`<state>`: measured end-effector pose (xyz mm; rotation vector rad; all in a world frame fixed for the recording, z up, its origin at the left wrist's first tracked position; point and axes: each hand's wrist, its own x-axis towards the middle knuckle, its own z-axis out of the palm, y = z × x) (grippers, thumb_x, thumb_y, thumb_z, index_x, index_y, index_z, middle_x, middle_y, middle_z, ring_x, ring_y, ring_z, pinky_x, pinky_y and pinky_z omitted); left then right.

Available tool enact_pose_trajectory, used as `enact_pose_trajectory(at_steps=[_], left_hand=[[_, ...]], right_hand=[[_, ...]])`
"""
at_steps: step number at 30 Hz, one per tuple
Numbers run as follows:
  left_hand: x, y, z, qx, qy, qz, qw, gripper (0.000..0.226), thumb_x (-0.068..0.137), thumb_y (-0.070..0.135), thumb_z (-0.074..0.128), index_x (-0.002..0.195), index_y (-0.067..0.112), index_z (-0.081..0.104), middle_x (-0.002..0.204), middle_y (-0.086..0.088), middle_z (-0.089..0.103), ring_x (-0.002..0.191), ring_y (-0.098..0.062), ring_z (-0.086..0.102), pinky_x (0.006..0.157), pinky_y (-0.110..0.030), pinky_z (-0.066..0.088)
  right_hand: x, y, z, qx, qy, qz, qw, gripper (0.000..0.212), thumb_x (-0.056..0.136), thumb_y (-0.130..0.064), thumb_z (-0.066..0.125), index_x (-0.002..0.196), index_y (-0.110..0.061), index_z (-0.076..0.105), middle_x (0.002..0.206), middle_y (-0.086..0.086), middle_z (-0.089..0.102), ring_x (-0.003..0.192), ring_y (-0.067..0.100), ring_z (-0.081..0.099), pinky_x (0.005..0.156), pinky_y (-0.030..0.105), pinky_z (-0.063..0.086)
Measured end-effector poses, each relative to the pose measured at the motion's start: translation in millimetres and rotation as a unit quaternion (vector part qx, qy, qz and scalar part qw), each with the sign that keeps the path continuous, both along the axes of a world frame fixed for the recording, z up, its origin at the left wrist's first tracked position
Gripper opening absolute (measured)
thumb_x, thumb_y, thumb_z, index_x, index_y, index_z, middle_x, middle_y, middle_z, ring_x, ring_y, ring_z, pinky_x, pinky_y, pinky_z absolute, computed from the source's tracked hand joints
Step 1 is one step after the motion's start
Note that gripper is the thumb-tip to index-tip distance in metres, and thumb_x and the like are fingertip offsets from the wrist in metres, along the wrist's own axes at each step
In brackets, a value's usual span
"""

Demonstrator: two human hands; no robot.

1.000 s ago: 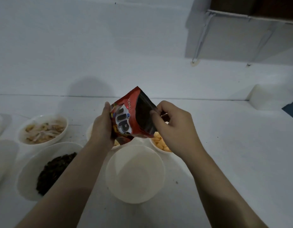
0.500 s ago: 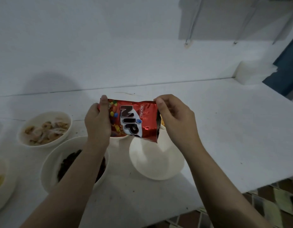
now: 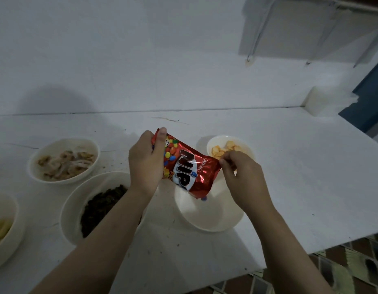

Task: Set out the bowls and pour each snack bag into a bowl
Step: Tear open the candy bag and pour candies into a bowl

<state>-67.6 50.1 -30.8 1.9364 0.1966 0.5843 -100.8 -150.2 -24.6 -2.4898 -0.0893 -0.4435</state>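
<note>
I log a white surface (image 3: 290,187) butted against a white wall (image 3: 141,49), carrying every item below; positions are given from the empty white bowl (image 3: 213,217) near its front edge. Left of that bowl, a wide white bowl of dark snack (image 3: 94,209), partly covered by my left forearm. Further left and farther back, a white bowl of pale curled snack (image 3: 65,161). At the far left edge of view, a white bowl of yellowish strips (image 3: 1,228), cut off by the frame. Just behind the empty bowl, a smaller white bowl of orange crackers (image 3: 228,149). Directly above the empty bowl, the red candy bag (image 3: 188,168), tilted with its lower corner pointing down over the bowl; one blue candy (image 3: 203,199) shows at that corner. My left hand (image 3: 146,164) grasps the bag's upper left end, thumb across the front. My right hand (image 3: 241,175) pinches the bag's right edge between fingertips. Far right at the wall, a pale block (image 3: 323,102).
</note>
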Motion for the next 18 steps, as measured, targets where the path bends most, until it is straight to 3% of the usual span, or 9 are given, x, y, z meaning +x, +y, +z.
enact_pose_trajectory(at_steps=[18], left_hand=[[0.2, 1.1, 5.0, 0.042, -0.026, -0.011, 0.999, 0.043, 0.099, 0.048, 0.041, 0.067, 0.02, 0.032, 0.06, 0.006, 0.043, 0.055, -0.005, 0.049, 0.051, -0.007, 0.04]], right_hand=[[-2.1, -1.1, -1.1, 0.003, 0.017, 0.02, 1.0, 0.011, 0.097, -0.02, 0.057, 0.088, -0.022, 0.063, 0.088, -0.01, 0.062, 0.079, 0.004, 0.054, 0.065, 0.009, 0.037]])
